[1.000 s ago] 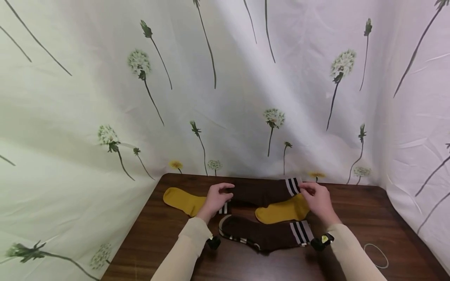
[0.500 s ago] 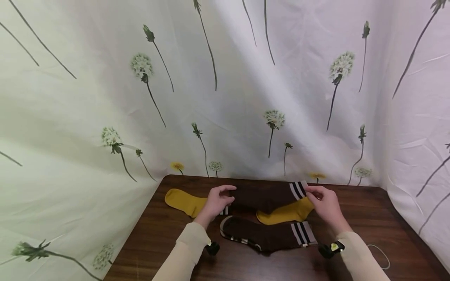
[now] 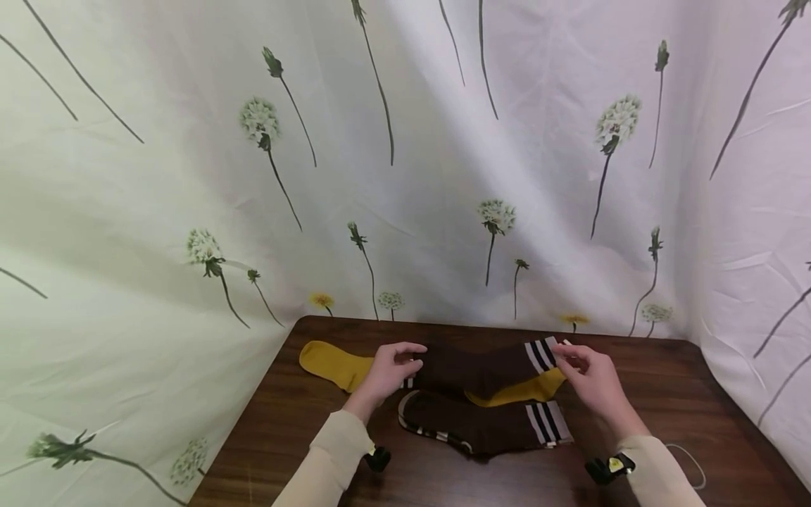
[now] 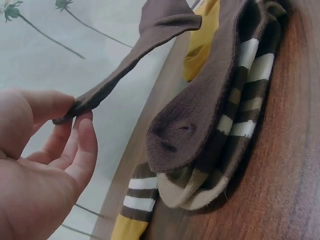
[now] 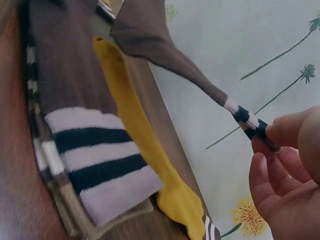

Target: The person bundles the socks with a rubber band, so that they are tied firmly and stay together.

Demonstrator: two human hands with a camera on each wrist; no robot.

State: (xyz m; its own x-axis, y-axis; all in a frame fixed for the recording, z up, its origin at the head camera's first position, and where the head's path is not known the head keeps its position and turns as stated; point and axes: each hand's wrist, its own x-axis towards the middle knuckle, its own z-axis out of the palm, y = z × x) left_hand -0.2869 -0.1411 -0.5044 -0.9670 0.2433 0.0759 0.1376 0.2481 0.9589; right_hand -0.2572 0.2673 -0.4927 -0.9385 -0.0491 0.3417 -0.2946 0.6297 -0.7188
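Note:
A brown sock (image 3: 475,365) with a striped cuff is stretched sideways between both hands, raised above the table. My left hand (image 3: 388,370) pinches its toe end between thumb and fingers; in the left wrist view the toe (image 4: 82,106) hangs off the surface. My right hand (image 3: 594,384) pinches the corner of the striped cuff (image 5: 250,122). Nearer the body lie brown socks (image 3: 465,422), stacked flat, with patterned undersides (image 4: 242,100) and a striped cuff (image 5: 100,155). Behind the raised sock, partly hidden, is a yellow sock (image 3: 526,389).
Another yellow sock (image 3: 332,362) lies at the left, its brown-and-white striped cuff (image 4: 140,194) partly behind the left hand. A thin pale loop (image 3: 693,465) rests at the right of the wooden table (image 3: 266,436). A dandelion-print curtain (image 3: 431,176) hangs behind and around it.
The raised brown sock has come toward the body and now covers more of the right yellow sock. My right hand has shifted right and nearer; the left hand keeps its pinch.

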